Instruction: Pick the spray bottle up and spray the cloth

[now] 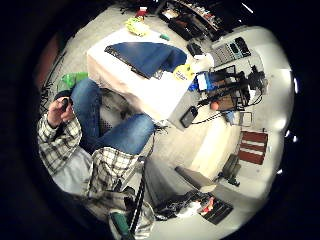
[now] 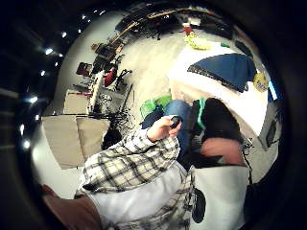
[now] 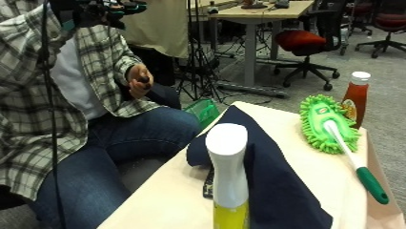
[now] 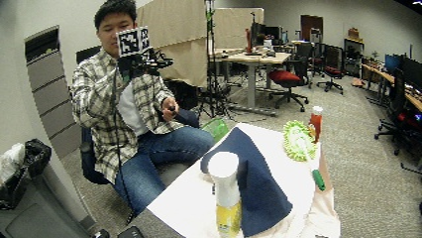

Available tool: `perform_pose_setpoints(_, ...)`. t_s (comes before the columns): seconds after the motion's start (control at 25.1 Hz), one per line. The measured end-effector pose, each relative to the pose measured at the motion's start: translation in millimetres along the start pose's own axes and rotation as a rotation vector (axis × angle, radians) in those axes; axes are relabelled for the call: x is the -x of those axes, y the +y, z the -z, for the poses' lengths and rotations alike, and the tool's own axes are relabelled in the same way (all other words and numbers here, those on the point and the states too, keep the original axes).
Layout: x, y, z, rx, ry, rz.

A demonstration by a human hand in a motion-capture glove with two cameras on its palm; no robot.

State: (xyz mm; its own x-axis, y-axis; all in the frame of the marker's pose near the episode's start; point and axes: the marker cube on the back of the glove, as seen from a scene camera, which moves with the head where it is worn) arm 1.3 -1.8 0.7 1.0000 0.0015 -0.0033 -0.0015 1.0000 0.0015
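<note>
Fingers of the gloved right hand (image 4: 141, 63) cannot be told as spread or curled: the hand is raised in front of the person's chest and chin, and only a dark shape shows. It is well apart from the worktop (image 3: 166, 200) and touches none of the things on it. The worktop carries a pale cream cover, and the seated person, in a checked shirt and blue jeans, sits off its left edge. Largest thing on it is the dark blue cloth (image 3: 274, 183), spread down the middle from near the far edge toward the near edge, with a fold bunched at its left side. Beside the cloth, toward the right edge, lies a green fluffy duster mop (image 3: 325, 120), head near the far corner, its white handle running toward the near edge and ending in a green grip. The spray bottle (image 3: 228, 181) stands upright at the near edge, white at the top and yellow lower down, just in front of the cloth's left side; whether it touches the cloth cannot be told. A red sauce bottle (image 3: 355, 99) with a white cap stands upright at the far right corner, just behind the mop head. The person's bare left hand (image 3: 137, 80) is held above the lap and grips a small black object.
</note>
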Motion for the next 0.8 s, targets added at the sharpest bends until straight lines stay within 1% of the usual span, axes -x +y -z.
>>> perform_pose_setpoints(0.8,-3.7,-2.7,-5.4,0.011,-0.002,-0.011)
